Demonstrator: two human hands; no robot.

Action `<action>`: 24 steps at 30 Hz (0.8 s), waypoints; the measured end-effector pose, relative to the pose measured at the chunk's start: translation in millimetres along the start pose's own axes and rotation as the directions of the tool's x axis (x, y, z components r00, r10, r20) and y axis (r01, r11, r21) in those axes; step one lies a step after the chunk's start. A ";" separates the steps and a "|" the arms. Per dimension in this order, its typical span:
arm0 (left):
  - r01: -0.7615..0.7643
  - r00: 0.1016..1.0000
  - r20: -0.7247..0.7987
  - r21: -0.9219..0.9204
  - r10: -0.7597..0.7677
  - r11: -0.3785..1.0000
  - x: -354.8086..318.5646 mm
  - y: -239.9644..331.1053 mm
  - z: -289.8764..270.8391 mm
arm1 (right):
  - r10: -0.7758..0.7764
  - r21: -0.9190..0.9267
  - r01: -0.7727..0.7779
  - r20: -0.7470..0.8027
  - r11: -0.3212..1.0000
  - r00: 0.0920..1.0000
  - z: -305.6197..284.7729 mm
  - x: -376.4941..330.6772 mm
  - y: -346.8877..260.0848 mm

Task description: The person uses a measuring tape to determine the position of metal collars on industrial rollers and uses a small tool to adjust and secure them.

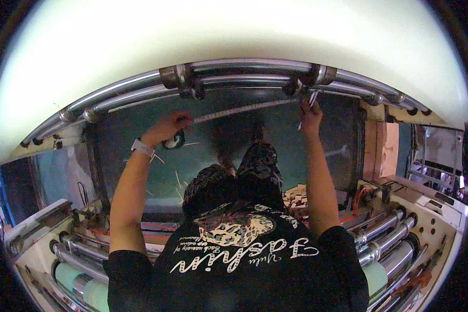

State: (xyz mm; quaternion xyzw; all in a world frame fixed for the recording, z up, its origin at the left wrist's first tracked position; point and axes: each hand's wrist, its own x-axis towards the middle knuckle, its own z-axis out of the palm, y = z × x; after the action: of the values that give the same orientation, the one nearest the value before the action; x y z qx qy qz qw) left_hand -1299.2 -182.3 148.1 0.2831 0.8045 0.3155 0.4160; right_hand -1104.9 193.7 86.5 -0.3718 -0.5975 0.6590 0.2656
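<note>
A pale tape measure blade (244, 109) stretches between my hands, just below the steel shafts. My left hand (166, 128), with a watch on its wrist, is closed around the tape measure at the left end of the blade. Its dark round case (175, 139) shows under the fingers. My right hand (311, 117) is closed at the blade's other end, close beneath a collar (323, 75) on the shafts. A slim white pen-like tool (313, 96) sticks up from the right fingers; its exact kind is too small to tell.
Long steel shafts (249, 66) with collars curve across in front of me, below a large pale surface (234, 31). Machine rollers (395, 247) stand on both sides behind me. Thin pale strips lie on the green floor (161, 179), with a pile of brown pieces (295, 197) near my right arm.
</note>
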 end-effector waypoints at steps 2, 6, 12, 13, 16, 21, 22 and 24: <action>-0.048 0.983 -0.164 0.181 0.078 0.982 19.3 0.3 -3.4 | -0.168 -0.054 0.167 -0.026 0.985 0.985 -0.7 22.6 25.5; -0.292 0.710 -0.480 0.465 0.516 0.836 37.4 -7.5 -4.0 | -0.368 0.048 0.374 -0.091 0.926 0.925 36.8 21.7 18.5; 0.043 0.801 -0.547 0.457 0.242 0.889 61.9 -1.0 6.0 | -0.473 -0.050 0.471 -0.138 0.881 0.870 17.4 55.8 45.8; 0.034 0.779 -0.562 0.480 0.278 0.876 63.7 -7.0 6.7 | -0.463 -0.147 0.447 -0.106 0.883 0.880 25.9 42.2 28.5; 0.085 0.767 -0.582 0.510 0.270 0.856 69.8 -15.0 8.1 | -0.178 0.429 0.172 -0.026 0.887 0.984 23.6 49.4 36.7; 0.115 0.774 -0.582 0.518 0.251 0.847 68.7 -13.1 8.6 | -0.296 0.046 0.299 -0.057 0.953 0.953 30.4 39.3 25.9; 0.110 0.750 -0.606 0.508 0.264 0.854 70.1 -14.0 9.5 | -0.296 0.023 0.298 -0.054 0.954 0.954 28.8 42.1 28.2; 0.207 0.820 -0.550 0.544 0.159 0.813 75.7 -9.6 6.0 | -0.345 -0.117 0.337 -0.064 0.934 0.936 15.8 54.2 40.5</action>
State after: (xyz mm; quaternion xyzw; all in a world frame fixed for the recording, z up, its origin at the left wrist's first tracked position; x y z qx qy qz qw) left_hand -1333.4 -132.5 101.0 0.2777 0.9519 0.1187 0.0524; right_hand -1145.5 221.6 37.4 -0.3030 -0.6748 0.5547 0.3809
